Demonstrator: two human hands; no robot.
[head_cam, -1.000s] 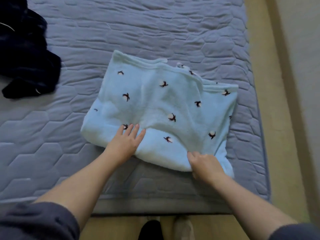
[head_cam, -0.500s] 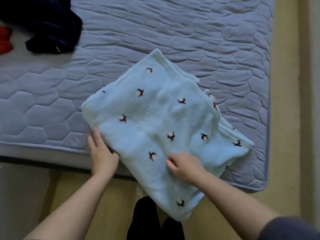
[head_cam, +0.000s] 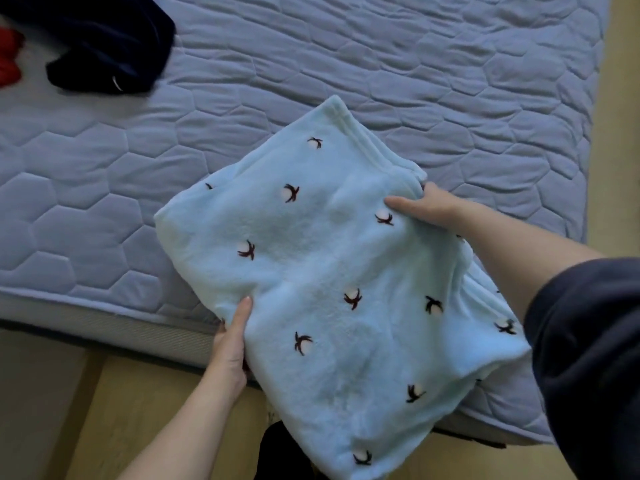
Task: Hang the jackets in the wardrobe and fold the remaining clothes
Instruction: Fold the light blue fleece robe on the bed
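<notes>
Fingers of left hand (head_cam: 230, 344), right hand (head_cam: 420, 206) clamped on blue fleece (head_cam: 329, 271); navy garment (head_cam: 104, 46) on mattress (head_cam: 346, 64), red cloth (head_cam: 8, 60) beside.

Quilted grey-blue mattress (head_cam: 398, 64): bare quilting open across far side and right. Folded pale-blue fleece cloth with dark sprig motifs (head_cam: 329, 271) covers near edge, overhanging it. Crumpled navy garment (head_cam: 104, 43) and red fabric piece (head_cam: 8, 60) block far-left corner, well apart from fleece.
</notes>
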